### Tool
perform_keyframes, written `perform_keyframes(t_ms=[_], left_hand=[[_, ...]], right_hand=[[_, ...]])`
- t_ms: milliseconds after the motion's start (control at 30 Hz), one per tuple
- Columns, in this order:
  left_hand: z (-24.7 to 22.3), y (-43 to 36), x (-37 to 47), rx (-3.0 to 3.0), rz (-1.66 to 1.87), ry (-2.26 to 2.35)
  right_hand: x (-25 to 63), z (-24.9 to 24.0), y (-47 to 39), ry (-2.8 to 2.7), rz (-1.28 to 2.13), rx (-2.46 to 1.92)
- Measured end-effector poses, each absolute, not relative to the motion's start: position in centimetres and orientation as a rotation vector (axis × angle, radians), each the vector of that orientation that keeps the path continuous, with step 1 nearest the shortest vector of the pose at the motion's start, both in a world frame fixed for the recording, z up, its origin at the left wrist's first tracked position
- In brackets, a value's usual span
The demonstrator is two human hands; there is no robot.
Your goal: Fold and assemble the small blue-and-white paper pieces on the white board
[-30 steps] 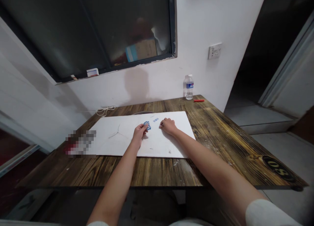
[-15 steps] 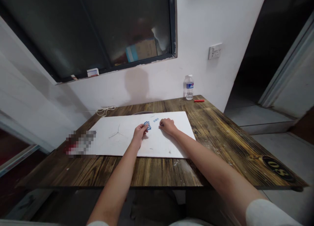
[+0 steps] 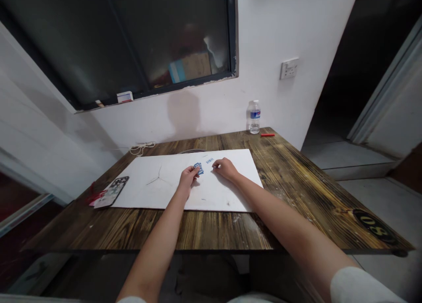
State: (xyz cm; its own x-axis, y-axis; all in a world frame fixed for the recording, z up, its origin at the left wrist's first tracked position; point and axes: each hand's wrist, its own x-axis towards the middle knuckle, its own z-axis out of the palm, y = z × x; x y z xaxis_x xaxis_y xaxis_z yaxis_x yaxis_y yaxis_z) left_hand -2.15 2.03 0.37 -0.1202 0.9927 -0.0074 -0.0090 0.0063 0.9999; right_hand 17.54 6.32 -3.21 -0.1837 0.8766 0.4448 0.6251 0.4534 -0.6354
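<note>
My left hand [image 3: 187,176] pinches a small bunch of blue-and-white flat pieces [image 3: 199,168] just above the white board [image 3: 178,195]. To their right, one or two similar blue-and-white pieces [image 3: 209,160] lie flat on the board. My right hand [image 3: 224,168] hovers beside those pieces, on their right, with its fingers curled and thumb near the fingertips. Whatever may be between its fingertips is too small to make out. A thin dark line drawing or wire-like shape [image 3: 158,177] marks the board's left half.
A phone-like patterned case [image 3: 115,191] with a red item lies over the board's left edge. A coiled cord [image 3: 141,148] sits at the table's back left. At the back right stand a water bottle [image 3: 254,118] and a red stick-like object [image 3: 267,135]. The wooden table [image 3: 296,189] surrounds the board.
My right hand has shifted slightly left and its fingertips have changed pose a little. My left hand stays almost still with its bunch of pieces.
</note>
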Motion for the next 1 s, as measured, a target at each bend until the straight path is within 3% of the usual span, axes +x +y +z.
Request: perform_keyframes(t_ms=[1000], left_hand=[[0.18, 2.29, -2.20, 1.165, 1.293, 1.310]], right_hand=[[16.92, -2.59, 6.04, -1.641, 0.993, -1.003]])
